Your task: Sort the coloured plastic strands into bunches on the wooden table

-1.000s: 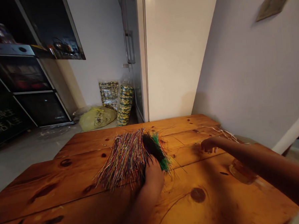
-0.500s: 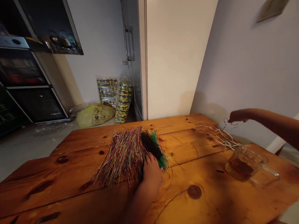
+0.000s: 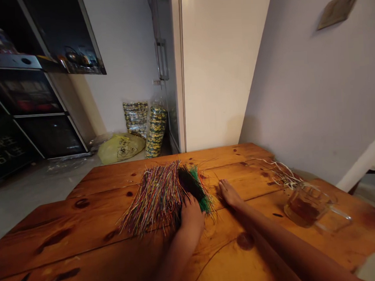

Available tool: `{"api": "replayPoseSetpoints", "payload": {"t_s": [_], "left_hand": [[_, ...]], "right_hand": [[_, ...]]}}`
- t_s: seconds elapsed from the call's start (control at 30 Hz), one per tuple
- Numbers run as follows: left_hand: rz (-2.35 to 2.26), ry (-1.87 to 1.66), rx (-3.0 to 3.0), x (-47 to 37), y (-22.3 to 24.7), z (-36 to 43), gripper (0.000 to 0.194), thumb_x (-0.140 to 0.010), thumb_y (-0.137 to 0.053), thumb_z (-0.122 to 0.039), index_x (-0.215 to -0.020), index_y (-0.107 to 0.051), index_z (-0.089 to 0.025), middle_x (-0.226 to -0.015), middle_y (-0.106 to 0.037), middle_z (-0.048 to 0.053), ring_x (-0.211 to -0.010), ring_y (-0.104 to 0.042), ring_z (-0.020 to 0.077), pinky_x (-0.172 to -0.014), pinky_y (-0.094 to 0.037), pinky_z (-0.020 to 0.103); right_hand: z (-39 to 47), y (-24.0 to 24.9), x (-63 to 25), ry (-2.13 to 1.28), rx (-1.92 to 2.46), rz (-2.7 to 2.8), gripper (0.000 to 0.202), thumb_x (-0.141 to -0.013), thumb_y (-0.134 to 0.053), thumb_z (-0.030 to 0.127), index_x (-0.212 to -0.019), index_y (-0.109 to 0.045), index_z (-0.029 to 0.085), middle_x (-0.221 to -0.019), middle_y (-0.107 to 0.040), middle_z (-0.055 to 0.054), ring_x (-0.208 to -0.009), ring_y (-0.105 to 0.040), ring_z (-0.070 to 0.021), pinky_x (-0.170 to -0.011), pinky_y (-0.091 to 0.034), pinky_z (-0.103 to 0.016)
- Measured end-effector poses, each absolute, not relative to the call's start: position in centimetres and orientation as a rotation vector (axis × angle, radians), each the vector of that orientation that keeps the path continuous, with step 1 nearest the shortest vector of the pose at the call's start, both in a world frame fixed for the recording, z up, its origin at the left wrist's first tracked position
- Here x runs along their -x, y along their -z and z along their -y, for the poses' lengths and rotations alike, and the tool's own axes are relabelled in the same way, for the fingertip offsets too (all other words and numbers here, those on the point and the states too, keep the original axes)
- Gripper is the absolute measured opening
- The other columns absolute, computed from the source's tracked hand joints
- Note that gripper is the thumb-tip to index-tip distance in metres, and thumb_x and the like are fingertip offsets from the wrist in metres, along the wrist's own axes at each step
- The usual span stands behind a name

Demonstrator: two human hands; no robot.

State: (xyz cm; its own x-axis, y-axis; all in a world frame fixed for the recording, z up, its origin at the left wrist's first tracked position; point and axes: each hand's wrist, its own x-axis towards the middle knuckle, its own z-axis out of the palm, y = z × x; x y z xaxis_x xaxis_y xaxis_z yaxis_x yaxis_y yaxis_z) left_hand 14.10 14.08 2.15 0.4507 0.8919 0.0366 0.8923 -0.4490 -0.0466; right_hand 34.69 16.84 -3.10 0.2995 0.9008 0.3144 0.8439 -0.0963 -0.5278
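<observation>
A wide bundle of thin multicoloured wires lies fanned out on the wooden table. Along its right side run a dark black strip of strands and a green section. My left hand rests on the lower end of the dark strands, fingers stretched out and slightly apart. Just right of the bundle, my right hand is low on the tabletop, fingers extended beside a few loose thin strands. Whether its fingertips touch a strand is too small to tell.
At the right stands a glass mug of brown liquid, with a pile of pale and dark strands just behind it. A white panel rises beyond the table. A yellow bag and patterned wrapped rolls sit on the floor.
My right hand has come from above the pale strand pile at the right, where thin strands hung by it, down to the table beside the bundle. My left hand stays put.
</observation>
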Motion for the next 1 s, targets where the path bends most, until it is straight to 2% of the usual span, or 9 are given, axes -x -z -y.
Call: {"api": "replayPoseSetpoints", "payload": {"t_s": [0.13,0.33,0.4,0.5,0.57,0.63,0.77,0.9,1.0], "left_hand": [[1.602,-0.047,2.699,-13.5,-3.2,-14.0,0.06,-0.087,-0.047,-0.032,-0.134,-0.04,0.005,-0.143,-0.033,0.027,-0.128,-0.038,0.0344,-0.104,-0.035,0.038],[1.573,-0.138,2.874,-11.9,-5.9,-13.4,0.061,-0.089,-0.039,-0.03,-0.138,-0.031,0.006,-0.146,-0.026,0.027,-0.133,-0.031,0.0324,-0.106,-0.031,0.037],[1.531,-0.153,2.94,-10.9,-8.1,-12.4,0.054,-0.09,-0.036,-0.03,-0.133,-0.041,0.003,-0.142,-0.035,0.026,-0.13,-0.036,0.0318,-0.105,-0.032,0.038],[1.336,-0.097,3.131,-8.6,-11.8,-10.5,0.046,-0.091,-0.033,-0.039,-0.104,-0.065,-0.009,-0.114,-0.062,0.019,-0.109,-0.055,0.0288,-0.094,-0.041,0.037],[1.253,0.021,3.242,-6.9,-13.3,-10.0,0.046,-0.092,-0.031,-0.045,-0.089,-0.067,-0.016,-0.096,-0.068,0.011,-0.095,-0.061,0.0236,-0.085,-0.045,0.032],[1.39,0.11,3.216,-5.0,-13.3,-11.1,0.045,-0.092,-0.03,-0.046,-0.082,-0.066,-0.02,-0.09,-0.069,0.006,-0.086,-0.062,0.0199,-0.078,-0.046,0.028],[1.963,0.203,2.69,-1.5,-10.4,-16.9,0.036,-0.092,-0.032,-0.037,-0.093,-0.064,-0.021,-0.096,-0.069,0.007,-0.088,-0.063,0.0216,-0.078,-0.046,0.03],[2.062,0.21,2.475,-0.2,-7.4,-22.1,0.031,-0.091,-0.038,-0.027,-0.112,-0.059,-0.017,-0.119,-0.062,0.012,-0.11,-0.055,0.0222,-0.093,-0.04,0.032],[2.057,0.16,2.426,-1.3,-6.8,-24.1,0.027,-0.087,-0.052,-0.029,-0.11,-0.06,-0.016,-0.123,-0.057,0.012,-0.118,-0.048,0.0243,-0.099,-0.036,0.039]], "right_hand": [[-17.7,3.7,-35.2,-0.2,1.838,1.41,0.062,-0.094,-0.009,0.046,-0.122,-0.056,0.017,-0.111,-0.067,-0.011,-0.103,-0.062,-0.0203,-0.092,-0.046,-0.038],[-15.3,4.9,-36.3,-0.171,1.787,1.344,0.057,-0.091,-0.024,0.046,-0.126,-0.052,0.01,-0.128,-0.055,-0.015,-0.121,-0.049,-0.0226,-0.105,-0.033,-0.039],[-15.1,5.1,-36.1,-0.169,1.777,1.369,0.057,-0.091,-0.024,0.045,-0.127,-0.051,0.01,-0.128,-0.055,-0.016,-0.122,-0.047,-0.0231,-0.106,-0.032,-0.04],[-15.5,5.2,-36.0,-0.178,1.758,1.419,0.056,-0.091,-0.026,0.045,-0.123,-0.053,0.008,-0.126,-0.055,-0.017,-0.122,-0.045,-0.0248,-0.106,-0.03,-0.041],[-15.8,5.2,-36.2,-0.192,1.737,1.46,0.054,-0.091,-0.026,0.044,-0.119,-0.056,0.009,-0.124,-0.057,-0.017,-0.12,-0.047,-0.025,-0.106,-0.031,-0.041],[-16.0,5.4,-36.5,-0.207,1.718,1.495,0.052,-0.091,-0.026,0.043,-0.116,-0.058,0.01,-0.121,-0.058,-0.016,-0.117,-0.049,-0.0247,-0.104,-0.032,-0.041],[-16.2,5.8,-36.8,-0.23,1.687,1.548,0.05,-0.091,-0.027,0.042,-0.113,-0.059,0.012,-0.116,-0.061,-0.015,-0.115,-0.05,-0.0245,-0.102,-0.034,-0.041],[-16.3,6.1,-36.8,-0.24,1.667,1.571,0.049,-0.09,-0.028,0.043,-0.111,-0.06,0.013,-0.113,-0.062,-0.015,-0.112,-0.051,-0.025,-0.101,-0.034,-0.042],[-16.3,6.1,-36.8,-0.238,1.656,1.57,0.047,-0.09,-0.029,0.043,-0.109,-0.061,0.014,-0.112,-0.062,-0.014,-0.111,-0.052,-0.0247,-0.1,-0.035,-0.041]]}}
